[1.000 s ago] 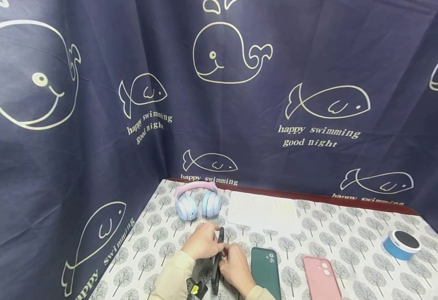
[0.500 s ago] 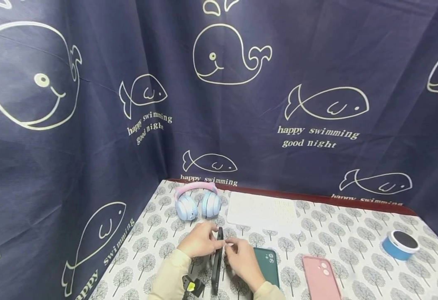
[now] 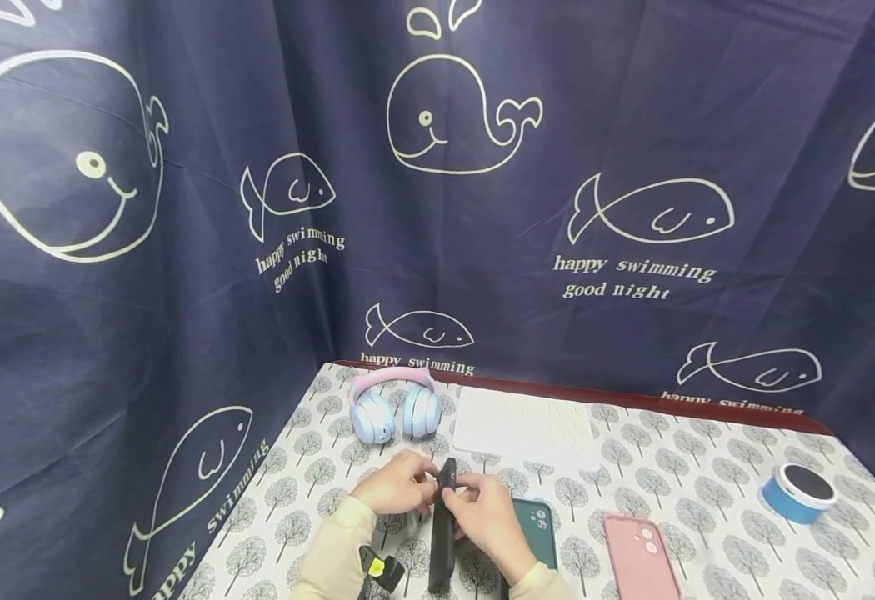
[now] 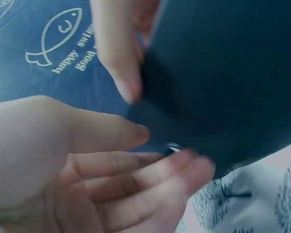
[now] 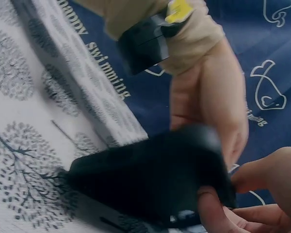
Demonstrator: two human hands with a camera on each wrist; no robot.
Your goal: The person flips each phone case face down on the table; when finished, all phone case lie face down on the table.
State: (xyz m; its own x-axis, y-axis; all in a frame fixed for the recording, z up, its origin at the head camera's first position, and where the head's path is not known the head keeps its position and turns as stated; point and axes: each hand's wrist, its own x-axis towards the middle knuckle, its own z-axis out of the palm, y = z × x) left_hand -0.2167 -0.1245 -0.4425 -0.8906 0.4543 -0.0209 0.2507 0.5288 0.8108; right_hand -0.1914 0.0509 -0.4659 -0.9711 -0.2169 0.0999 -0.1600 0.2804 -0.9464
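A black phone-shaped slab (image 3: 442,542) stands on its long edge between both hands, slightly tilted. My left hand (image 3: 392,483) holds its upper far end from the left; in the left wrist view the thumb and fingers (image 4: 177,170) lie around one corner. From the other side my right hand (image 3: 490,517) pinches the same end, thumb on the face in the right wrist view. A small shiny spot, perhaps a lens, shows by the left fingers. The green phone case (image 3: 537,529) lies partly behind my right wrist. Further right lies a pink phone case (image 3: 642,550).
Blue-and-pink headphones (image 3: 396,408) sit at the back left beside a white keyboard (image 3: 523,425). A round blue object with a black top (image 3: 799,493) stands far right. A black strap with a yellow patch (image 3: 377,567) is on the left wrist. Dark blue curtains (image 3: 437,233) surround the table.
The black slab has turned so that more of its broad dark side shows, and shifted slightly right. My right fingers have closed on its upper end.
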